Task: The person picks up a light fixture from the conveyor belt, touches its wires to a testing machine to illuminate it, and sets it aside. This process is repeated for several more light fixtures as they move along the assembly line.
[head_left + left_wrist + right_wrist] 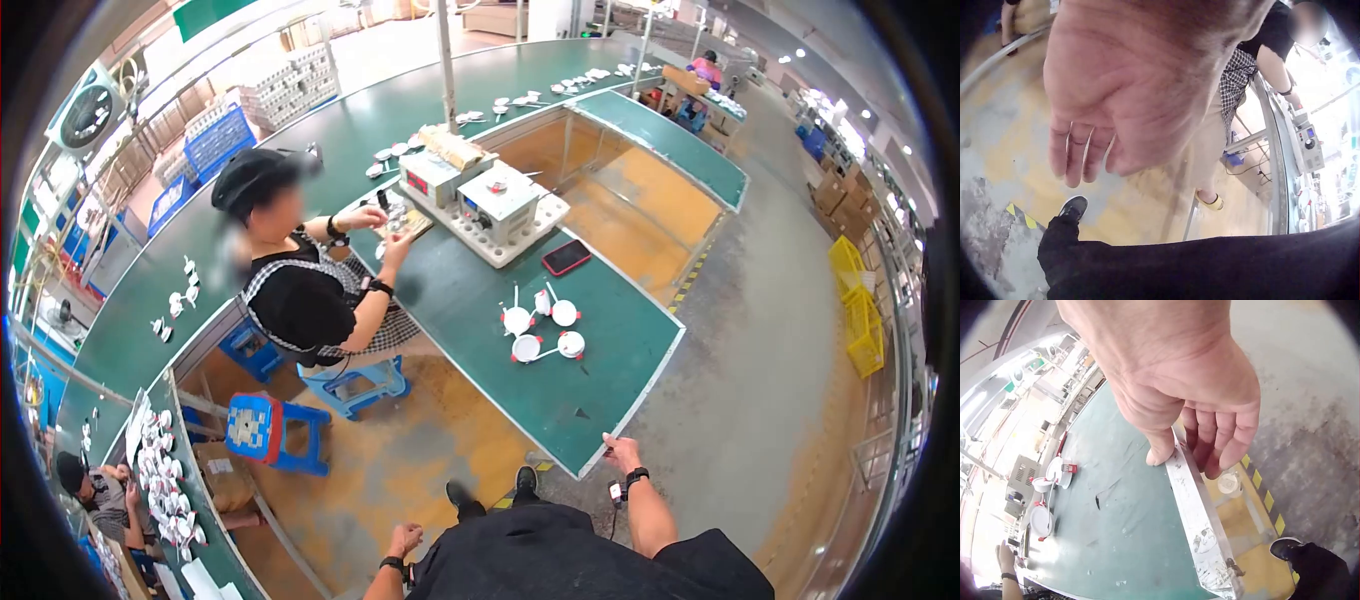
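Observation:
My right hand (622, 454) grips the pale metal edge (1190, 503) of the green table (615, 385) near its front corner. In the right wrist view the thumb lies on the tabletop side and the fingers curl down over the outer side of the edge. My left hand (405, 540) hangs low beside my body, holding nothing. The left wrist view shows its palm (1122, 94) with the fingers loosely extended above the floor. Several white round lamp-like parts (516, 320) with red clips lie on the table beyond my right hand.
A red-edged phone (567, 258) lies farther back, near a grey instrument box (498, 205). Another person (305, 290) works at the table's left side, by blue stools (275, 432). Yellow crates (855, 300) stand along the right aisle. Yellow-black tape (1269, 500) marks the floor.

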{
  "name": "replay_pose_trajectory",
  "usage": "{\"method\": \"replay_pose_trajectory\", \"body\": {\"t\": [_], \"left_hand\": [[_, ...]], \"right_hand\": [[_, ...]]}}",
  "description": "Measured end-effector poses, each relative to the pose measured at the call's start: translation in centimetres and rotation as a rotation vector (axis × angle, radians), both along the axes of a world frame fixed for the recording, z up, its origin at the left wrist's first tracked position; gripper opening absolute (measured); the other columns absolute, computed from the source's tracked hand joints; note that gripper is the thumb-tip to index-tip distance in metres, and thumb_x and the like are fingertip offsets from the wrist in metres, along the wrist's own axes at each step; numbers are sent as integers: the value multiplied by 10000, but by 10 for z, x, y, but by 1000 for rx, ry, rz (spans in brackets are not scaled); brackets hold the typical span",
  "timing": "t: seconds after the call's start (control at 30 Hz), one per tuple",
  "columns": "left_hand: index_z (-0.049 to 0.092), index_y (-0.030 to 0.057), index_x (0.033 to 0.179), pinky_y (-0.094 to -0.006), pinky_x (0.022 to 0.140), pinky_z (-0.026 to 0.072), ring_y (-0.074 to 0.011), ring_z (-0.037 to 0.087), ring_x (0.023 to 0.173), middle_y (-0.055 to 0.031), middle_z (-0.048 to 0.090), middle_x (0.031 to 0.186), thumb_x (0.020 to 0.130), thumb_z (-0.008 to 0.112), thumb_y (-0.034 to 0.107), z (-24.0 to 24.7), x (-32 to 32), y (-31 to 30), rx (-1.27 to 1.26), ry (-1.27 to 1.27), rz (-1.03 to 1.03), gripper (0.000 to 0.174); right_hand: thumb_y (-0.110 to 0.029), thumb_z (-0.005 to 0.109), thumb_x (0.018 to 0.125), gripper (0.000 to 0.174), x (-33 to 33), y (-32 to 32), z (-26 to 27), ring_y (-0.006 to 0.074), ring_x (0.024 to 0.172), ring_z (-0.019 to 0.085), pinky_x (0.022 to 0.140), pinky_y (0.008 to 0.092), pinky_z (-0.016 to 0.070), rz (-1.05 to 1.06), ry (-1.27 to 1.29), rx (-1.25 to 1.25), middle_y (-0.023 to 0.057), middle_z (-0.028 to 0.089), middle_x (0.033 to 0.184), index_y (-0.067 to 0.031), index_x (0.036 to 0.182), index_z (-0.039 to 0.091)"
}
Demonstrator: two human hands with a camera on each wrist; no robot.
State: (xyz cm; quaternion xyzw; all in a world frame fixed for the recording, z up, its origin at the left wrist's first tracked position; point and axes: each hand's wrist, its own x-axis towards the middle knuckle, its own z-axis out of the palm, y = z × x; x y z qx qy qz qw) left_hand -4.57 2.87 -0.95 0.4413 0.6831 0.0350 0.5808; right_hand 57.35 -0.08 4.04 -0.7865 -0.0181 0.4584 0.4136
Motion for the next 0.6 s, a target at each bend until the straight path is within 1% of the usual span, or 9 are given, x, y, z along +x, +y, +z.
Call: {"method": "replay_pose_trajectory", "body": {"t": [0.07, 0.1, 0.13, 0.37, 0.47, 0.5, 0.53, 0.57, 0.6], "left_hand": [[725, -63, 1045, -325, 604, 571, -228, 730, 682, -163, 738, 833, 846, 601, 152, -7, -1, -2, -26, -11, 18, 319], [718, -63, 1051, -332, 606, 572, -225, 719, 688, -151, 731, 838, 851, 614, 143, -8, -3, -5, -43, -32, 33, 306], [711, -64, 1057, -339, 608, 572, -221, 707, 693, -139, 724, 844, 856, 628, 134, -7, -5, -6, -59, -53, 45, 294], [693, -102, 1041, -322, 549, 559, -214, 701, 659, -134, 712, 821, 895, 624, 119, -6, -4, -13, -102, -122, 168, 273], [690, -101, 1043, -311, 565, 558, -212, 707, 687, -135, 712, 837, 900, 621, 126, -1, -13, -2, 50, -29, -255, 277], [690, -103, 1052, -310, 581, 561, -212, 709, 699, -137, 714, 845, 900, 621, 128, -11, -16, 0, 126, -52, -314, 285], [693, -100, 1063, -311, 596, 563, -210, 709, 707, -136, 716, 851, 899, 622, 133, -15, -20, -5, 78, -75, -219, 294], [696, -96, 1073, -312, 611, 566, -209, 710, 715, -136, 718, 857, 898, 622, 139, -19, -23, -10, 34, -96, -122, 302], [701, -87, 1087, -314, 625, 568, -208, 709, 718, -134, 721, 861, 898, 624, 148, -16, -13, -3, -116, -117, 127, 311]], "right_hand": [[-347, 797, 868, 393, 2, 2, 10, 229, 840, 693, 745, 387, 550, 42, 7, -69, 92, 705, 963, -5, 1025, 684], [-350, 802, 863, 416, 0, 2, 15, 236, 877, 694, 769, 401, 557, 40, 24, -60, 99, 704, 1000, 1, 1051, 684], [-339, 809, 860, 432, 9, -1, -8, 242, 870, 694, 789, 409, 558, 32, 64, -21, 98, 706, 1020, 6, 1081, 672], [-263, 834, 840, 422, 1, -1, 10, 257, 867, 708, 815, 423, 575, -36, 91, 23, 120, 715, 1001, 39, 1073, 653], [-257, 829, 844, 395, 6, -2, -2, 251, 844, 708, 782, 414, 589, -9, 62, 24, 116, 715, 989, 41, 1041, 662], [-253, 825, 849, 370, 9, -2, -13, 242, 833, 705, 748, 400, 599, -6, 59, 19, 114, 715, 967, 37, 1017, 668], [-264, 825, 850, 361, 19, -8, -41, 231, 809, 702, 719, 395, 597, 35, 32, 20, 112, 715, 952, 35, 986, 675], [-273, 826, 851, 365, 16, -11, -37, 221, 785, 699, 687, 382, 589, 31, 20, 15, 110, 713, 938, 34, 977, 676], [-282, 826, 851, 368, 15, -8, -29, 211, 762, 696, 654, 368, 580, 22, 2, 14, 109, 711, 924, 34, 968, 676]]}}
